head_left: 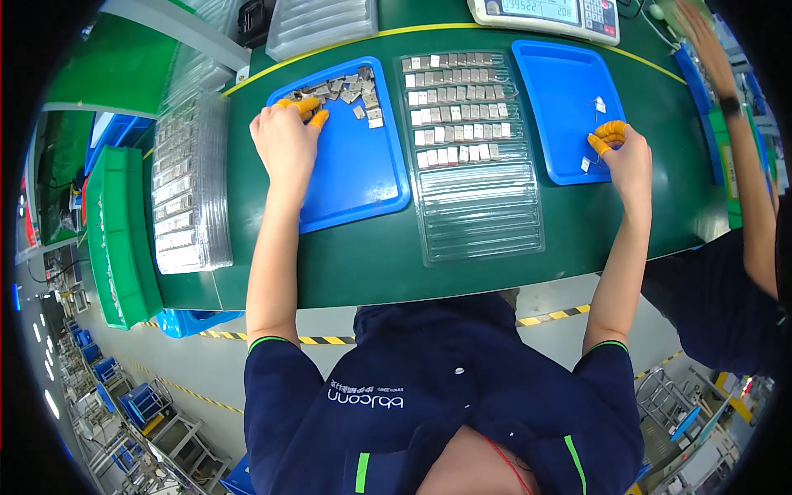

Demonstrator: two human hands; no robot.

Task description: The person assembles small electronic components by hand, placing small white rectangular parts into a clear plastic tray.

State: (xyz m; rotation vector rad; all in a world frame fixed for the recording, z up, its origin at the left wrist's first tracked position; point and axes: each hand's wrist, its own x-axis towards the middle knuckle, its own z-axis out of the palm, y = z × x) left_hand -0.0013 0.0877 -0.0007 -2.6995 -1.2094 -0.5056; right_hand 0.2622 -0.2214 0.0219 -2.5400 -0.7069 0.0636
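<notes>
My left hand (286,140), with yellow finger cots, reaches into the far end of the left blue tray (351,186). Its fingers curl at a pile of small silver rectangular metal parts (337,86); what lies between them is hidden. Over the right blue tray (561,107), my right hand (623,153) also wears yellow finger cots and has thumb and fingers drawn together. Close by lie two small white pieces, one (600,106) beyond the fingers and another (585,164) nearer me. Between the trays sits a clear ribbed plastic tray (478,214), its far rows holding similar small parts.
Stacked filled clear trays (191,190) stand at left, beside a green bin (124,239). A digital scale (549,18) and more clear trays (322,25) are at the back. Another person's arm (747,165) reaches along the right side.
</notes>
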